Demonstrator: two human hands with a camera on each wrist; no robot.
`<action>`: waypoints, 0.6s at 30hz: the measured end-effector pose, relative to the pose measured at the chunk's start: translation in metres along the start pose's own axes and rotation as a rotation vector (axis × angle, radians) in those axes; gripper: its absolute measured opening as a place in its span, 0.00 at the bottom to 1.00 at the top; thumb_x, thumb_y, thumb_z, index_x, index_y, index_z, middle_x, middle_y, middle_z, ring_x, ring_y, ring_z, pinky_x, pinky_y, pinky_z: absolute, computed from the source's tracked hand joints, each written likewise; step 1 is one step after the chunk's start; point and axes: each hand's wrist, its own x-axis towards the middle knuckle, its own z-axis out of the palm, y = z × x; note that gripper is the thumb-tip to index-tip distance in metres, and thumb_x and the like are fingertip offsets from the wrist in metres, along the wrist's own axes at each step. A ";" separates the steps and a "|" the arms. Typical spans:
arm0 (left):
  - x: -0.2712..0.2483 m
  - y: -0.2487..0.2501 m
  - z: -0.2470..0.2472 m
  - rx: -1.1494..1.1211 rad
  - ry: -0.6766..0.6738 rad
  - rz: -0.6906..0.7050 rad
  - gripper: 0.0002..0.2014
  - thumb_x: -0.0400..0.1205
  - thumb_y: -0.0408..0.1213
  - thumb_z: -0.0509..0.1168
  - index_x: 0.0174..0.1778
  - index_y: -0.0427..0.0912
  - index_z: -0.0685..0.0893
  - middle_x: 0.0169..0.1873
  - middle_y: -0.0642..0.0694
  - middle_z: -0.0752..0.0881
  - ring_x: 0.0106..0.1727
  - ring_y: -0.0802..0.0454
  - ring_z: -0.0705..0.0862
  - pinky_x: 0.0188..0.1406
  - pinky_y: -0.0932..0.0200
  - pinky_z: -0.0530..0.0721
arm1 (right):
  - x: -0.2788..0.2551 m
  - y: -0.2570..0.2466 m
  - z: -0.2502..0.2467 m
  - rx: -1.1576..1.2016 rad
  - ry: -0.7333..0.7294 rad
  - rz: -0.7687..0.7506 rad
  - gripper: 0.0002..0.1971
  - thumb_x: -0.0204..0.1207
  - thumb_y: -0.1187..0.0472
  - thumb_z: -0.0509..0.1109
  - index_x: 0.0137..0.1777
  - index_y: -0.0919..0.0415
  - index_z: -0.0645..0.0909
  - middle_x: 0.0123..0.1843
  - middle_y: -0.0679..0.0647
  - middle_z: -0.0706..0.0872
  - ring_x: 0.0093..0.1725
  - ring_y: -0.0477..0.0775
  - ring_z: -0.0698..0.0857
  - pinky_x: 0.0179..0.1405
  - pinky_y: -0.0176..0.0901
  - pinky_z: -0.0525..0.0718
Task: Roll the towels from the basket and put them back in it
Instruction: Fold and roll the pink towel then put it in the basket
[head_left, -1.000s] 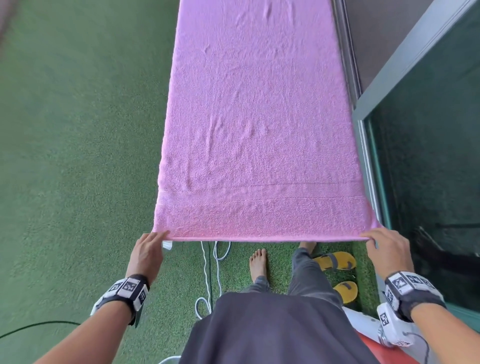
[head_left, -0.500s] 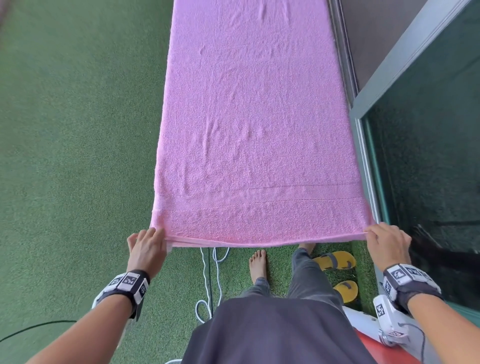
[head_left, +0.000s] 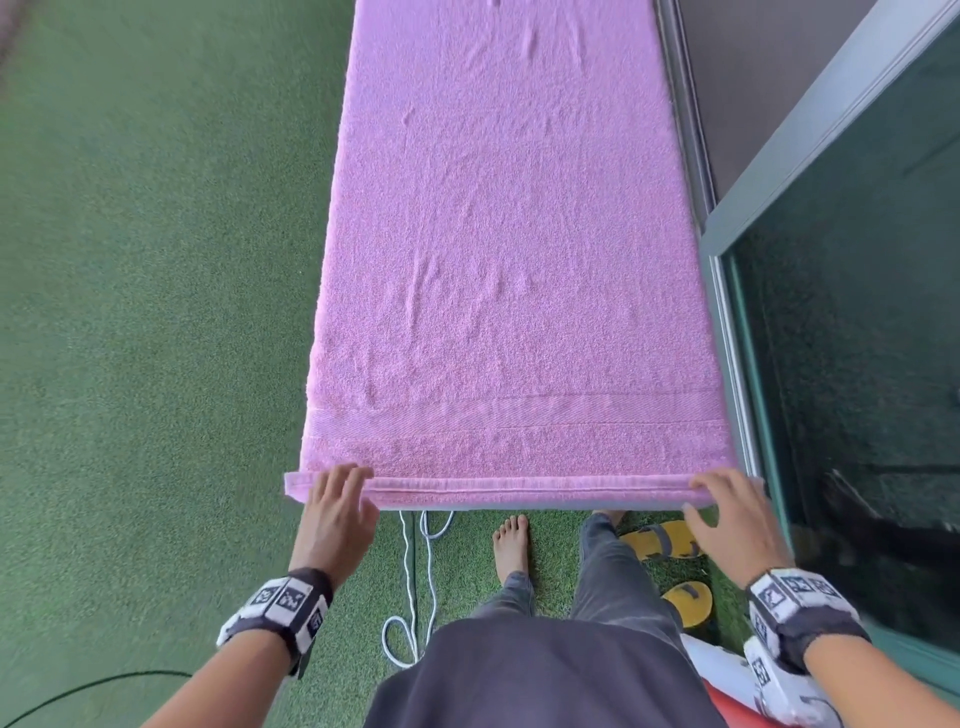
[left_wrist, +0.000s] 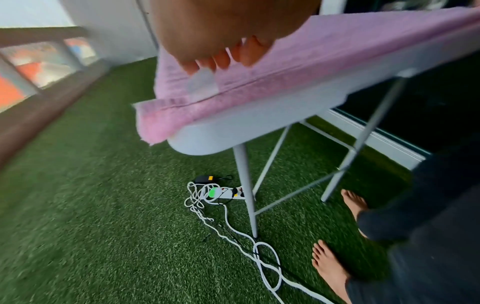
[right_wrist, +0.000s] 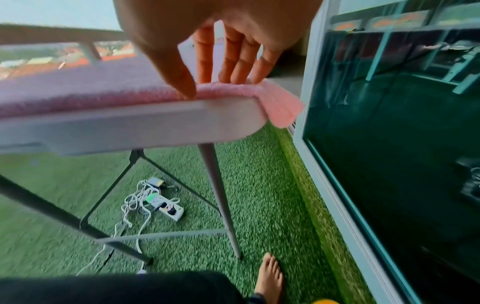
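A long pink towel (head_left: 509, 260) lies flat along a narrow white folding table (left_wrist: 259, 115). Its near end is turned over into a narrow fold (head_left: 519, 486) along the table's front edge. My left hand (head_left: 340, 499) rests on the fold at the left corner, with its fingertips (left_wrist: 221, 61) down on the towel (left_wrist: 337, 47). My right hand (head_left: 727, 499) is at the right corner. Its thumb (right_wrist: 187, 90) sits in front of the fold and its fingers behind, pinching the towel (right_wrist: 78, 92). No basket is in view.
Artificial grass (head_left: 156, 312) covers the floor. A glass sliding door (head_left: 857, 364) runs close along the table's right side. Under the table lie a power strip with white cables (left_wrist: 226, 193). Yellow sandals (head_left: 660, 540) lie by my bare feet. A white and red object (head_left: 717, 670) sits at lower right.
Both hands held the towel's near edge by its corners. They have since moved forward and turned that edge over onto the towel, making a narrow fold.
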 end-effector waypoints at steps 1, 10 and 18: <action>-0.003 0.003 0.004 -0.027 -0.034 0.063 0.13 0.76 0.37 0.57 0.52 0.37 0.80 0.50 0.44 0.81 0.51 0.54 0.71 0.52 0.53 0.80 | -0.001 0.003 0.003 -0.013 -0.018 -0.008 0.15 0.69 0.59 0.78 0.55 0.56 0.82 0.57 0.51 0.78 0.59 0.55 0.74 0.60 0.52 0.77; 0.007 -0.007 0.008 -0.041 -0.025 0.022 0.18 0.63 0.15 0.75 0.44 0.37 0.86 0.43 0.46 0.87 0.45 0.50 0.80 0.47 0.58 0.80 | 0.005 0.012 -0.003 0.088 0.007 0.040 0.17 0.70 0.74 0.71 0.58 0.58 0.84 0.63 0.53 0.77 0.65 0.57 0.74 0.62 0.52 0.77; 0.015 -0.013 -0.003 -0.045 -0.030 -0.112 0.06 0.76 0.26 0.67 0.37 0.41 0.85 0.30 0.51 0.84 0.31 0.51 0.79 0.44 0.49 0.76 | 0.027 0.010 -0.016 0.077 0.226 0.017 0.08 0.67 0.73 0.75 0.42 0.62 0.90 0.42 0.57 0.90 0.45 0.60 0.82 0.54 0.57 0.79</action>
